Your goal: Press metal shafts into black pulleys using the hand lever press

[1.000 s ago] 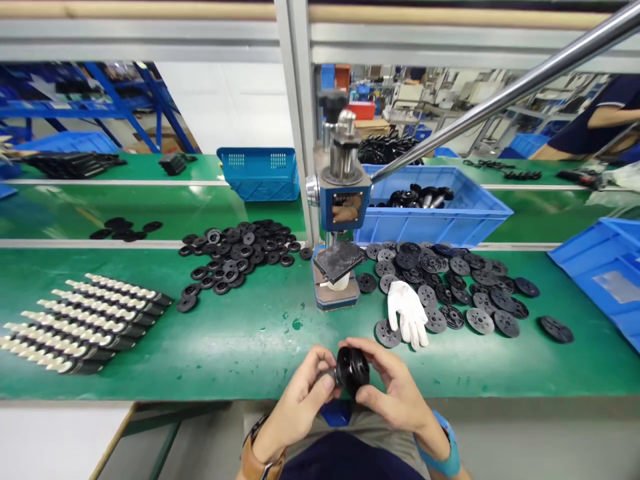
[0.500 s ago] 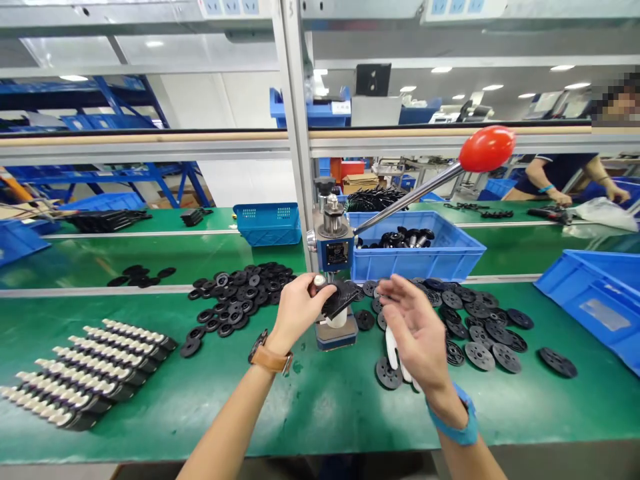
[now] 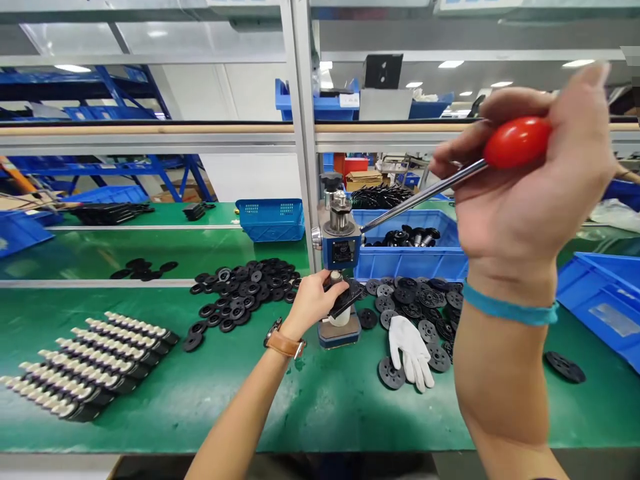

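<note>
My right hand [image 3: 530, 180] is raised near the camera and closed round the red ball knob [image 3: 515, 141] of the long steel lever [image 3: 425, 193] of a small blue hand press [image 3: 341, 250]. My left hand [image 3: 313, 301], with a brown watch strap at the wrist, reaches to the press base [image 3: 340, 331] and grips a black round part [image 3: 343, 300] under the ram. A white glove [image 3: 411, 341] lies on the green mat just right of the press.
Piles of black discs lie left [image 3: 240, 293] and right [image 3: 430, 307] of the press. Rows of silver-tipped black parts [image 3: 85, 363] sit at the left. Blue bins stand behind [image 3: 410, 257], [image 3: 271, 219] and at the right edge [image 3: 605, 300]. An upright frame post [image 3: 304, 133] rises behind the press.
My right hand rose from above the discs and closed on the red lever knob. My left hand stays at the press with the black part. A second ago both hands held the part near my body.
</note>
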Demonstrator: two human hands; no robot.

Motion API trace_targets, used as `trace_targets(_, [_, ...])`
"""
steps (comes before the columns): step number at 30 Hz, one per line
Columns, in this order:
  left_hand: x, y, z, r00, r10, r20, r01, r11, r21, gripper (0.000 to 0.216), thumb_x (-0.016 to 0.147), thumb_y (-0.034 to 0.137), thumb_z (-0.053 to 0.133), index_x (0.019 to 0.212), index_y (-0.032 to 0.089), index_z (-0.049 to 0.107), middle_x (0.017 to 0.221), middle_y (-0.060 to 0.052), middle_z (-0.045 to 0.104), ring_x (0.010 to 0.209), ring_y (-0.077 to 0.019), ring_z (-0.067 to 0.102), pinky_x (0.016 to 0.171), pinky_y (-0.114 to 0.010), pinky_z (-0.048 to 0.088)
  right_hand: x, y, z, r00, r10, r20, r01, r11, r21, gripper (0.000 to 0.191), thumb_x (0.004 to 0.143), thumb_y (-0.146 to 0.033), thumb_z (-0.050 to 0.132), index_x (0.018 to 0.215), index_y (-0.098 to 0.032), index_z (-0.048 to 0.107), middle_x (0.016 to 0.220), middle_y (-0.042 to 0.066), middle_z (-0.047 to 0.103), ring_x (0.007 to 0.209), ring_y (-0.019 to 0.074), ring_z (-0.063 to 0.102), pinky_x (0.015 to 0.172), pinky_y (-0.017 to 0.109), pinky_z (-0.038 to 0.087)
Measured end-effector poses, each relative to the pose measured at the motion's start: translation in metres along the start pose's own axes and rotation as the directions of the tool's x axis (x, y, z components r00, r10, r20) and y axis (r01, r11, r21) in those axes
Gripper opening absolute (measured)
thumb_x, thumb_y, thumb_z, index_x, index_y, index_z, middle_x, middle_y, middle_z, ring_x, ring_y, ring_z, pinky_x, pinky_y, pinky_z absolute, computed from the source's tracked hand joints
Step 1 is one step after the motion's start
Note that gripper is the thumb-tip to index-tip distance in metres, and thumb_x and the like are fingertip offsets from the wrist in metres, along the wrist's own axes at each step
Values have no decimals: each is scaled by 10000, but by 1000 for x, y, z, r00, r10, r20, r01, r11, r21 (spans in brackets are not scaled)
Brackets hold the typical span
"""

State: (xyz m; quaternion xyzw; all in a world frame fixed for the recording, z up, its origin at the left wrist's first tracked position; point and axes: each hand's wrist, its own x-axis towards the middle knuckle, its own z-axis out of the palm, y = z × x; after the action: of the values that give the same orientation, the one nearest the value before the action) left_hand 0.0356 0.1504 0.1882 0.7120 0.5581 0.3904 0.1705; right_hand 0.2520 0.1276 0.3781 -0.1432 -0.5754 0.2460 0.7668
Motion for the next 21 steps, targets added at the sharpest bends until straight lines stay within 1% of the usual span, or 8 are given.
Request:
trace_targets(3, [0,1,1,1000,-19,-5,19,1000,-4,233,888,357,687,741,178,661,660,-8,650,606,-161,552,575,-267,331,10,9,-4,997,50,51,-51,998,25,409,1053,-389,341,750,-229,564,593,-63,455,544,113,633,530,275,473])
trace_targets(5, [0,3,1,1000,-11,-10,11,1000,24,246,885,358,698,719,185,645,647,-11,648,596,-165,553,573,-271,324,10,14,-9,990,56,127,-62,997,43,521,1046,-595,310,791,-237,590,545,-77,430,545,107,652,495,263,439])
trace_targets(7, [1,5,0,1000,9,-14,-8,997,72,263,888,360,705,701,187,640,634,-19,652,584,-172,564,570,-276,322,9,17,-14,975,56,213,-70,996,60,717,987,-724,140,898,-227,649,556,-89,437,584,67,679,512,247,441])
trace_targets(10, [4,8,-1,999,32,-4,-32,991,132,251,897,354,712,725,175,674,675,-51,702,610,-197,618,584,-283,355,3,17,-17,940,70,333,-98,993,67,760,968,-587,9,935,-226,677,556,-120,416,671,-24,697,573,207,425])
trace_targets(13, [5,11,-2,999,40,17,-42,984,172,235,904,351,714,760,166,709,726,-74,746,659,-222,670,608,-288,401,-4,13,-15,936,76,343,-131,981,142,645,1000,-434,99,663,-204,598,533,-128,438,631,-50,671,593,207,417])
trace_targets(16, [3,10,-3,999,45,16,-47,985,165,210,908,348,714,790,174,719,756,-70,766,684,-222,694,618,-282,425,-10,9,-10,940,129,314,-189,968,166,625,1048,-265,169,551,-206,544,520,-121,436,503,-54,573,605,188,450])
trace_targets(19, [1,8,-3,998,60,0,-59,989,139,183,905,333,719,809,178,713,777,-68,773,687,-216,696,610,-277,417,-8,13,-10,954,116,275,-172,967,188,727,1046,-137,30,552,-205,559,526,-104,437,485,-54,542,599,159,463])
trace_targets(21, [0,7,-3,998,63,-5,-62,990,131,180,902,327,722,803,177,707,773,-69,771,685,-216,693,603,-278,408,-3,22,-14,940,57,336,-154,950,272,770,1003,-151,-102,510,-231,484,527,-90,467,499,-45,594,595,182,461])
